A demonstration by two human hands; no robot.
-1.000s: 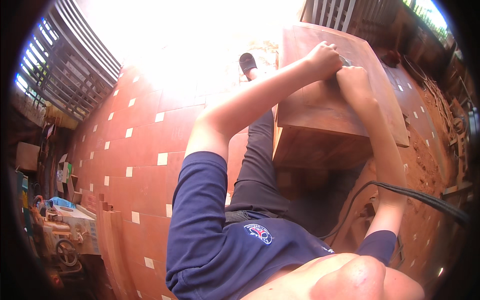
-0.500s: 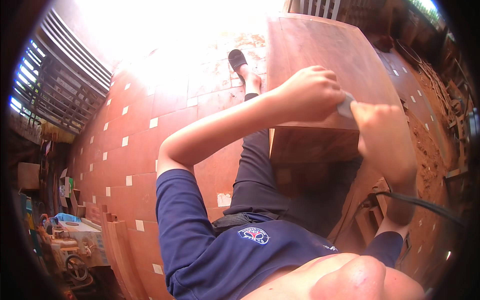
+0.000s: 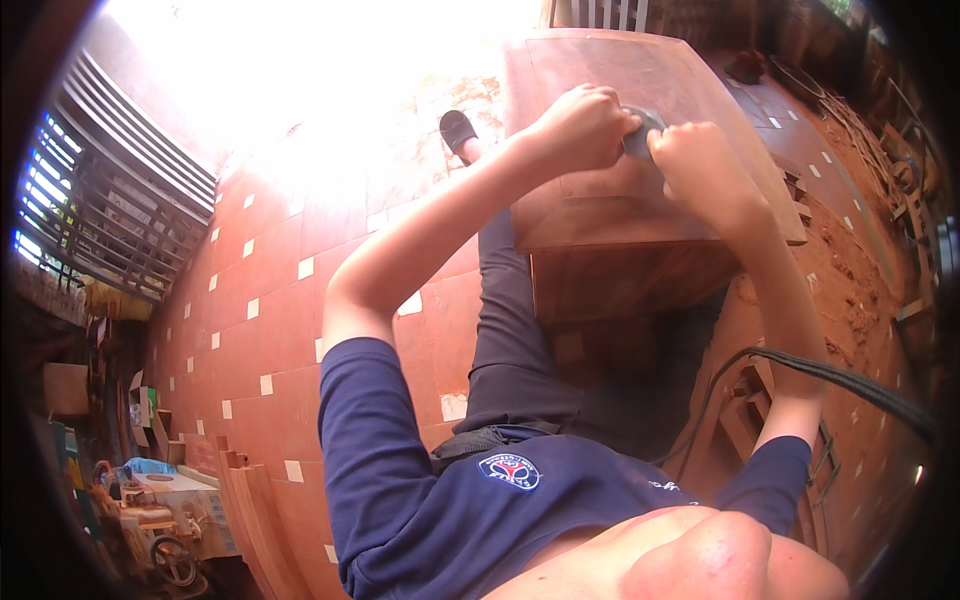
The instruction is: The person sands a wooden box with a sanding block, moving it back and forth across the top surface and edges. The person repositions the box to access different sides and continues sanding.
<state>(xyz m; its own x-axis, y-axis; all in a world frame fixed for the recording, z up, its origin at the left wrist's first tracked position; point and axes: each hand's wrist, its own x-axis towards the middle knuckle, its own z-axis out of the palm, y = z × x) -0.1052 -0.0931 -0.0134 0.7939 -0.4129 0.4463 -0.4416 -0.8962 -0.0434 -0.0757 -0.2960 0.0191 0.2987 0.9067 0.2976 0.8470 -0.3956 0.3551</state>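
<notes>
Both my hands grip a small, flat grey card scraper (image 3: 641, 131) between them, over the smooth reddish-brown wooden top (image 3: 600, 215) of a large box-like piece. My left hand (image 3: 582, 128) is closed on the scraper's left end, knuckles up. At its right end is my right hand (image 3: 700, 168), closed with the thumb side toward the scraper. The fingers cover much of the scraper. Whether its lower edge touches the wood cannot be seen.
Under the wooden top is a dark hollow by my legs. A black cable (image 3: 840, 377) crosses near my right forearm. Wooden pieces (image 3: 745, 410) lie to the right. A dusty machine with a handwheel (image 3: 174, 560) stands at lower left, beside upright boards (image 3: 262, 530).
Both hands have moved forward and to the left in the view, carrying the scraper farther across the wooden top. My arms are more stretched out. The grip stays the same.
</notes>
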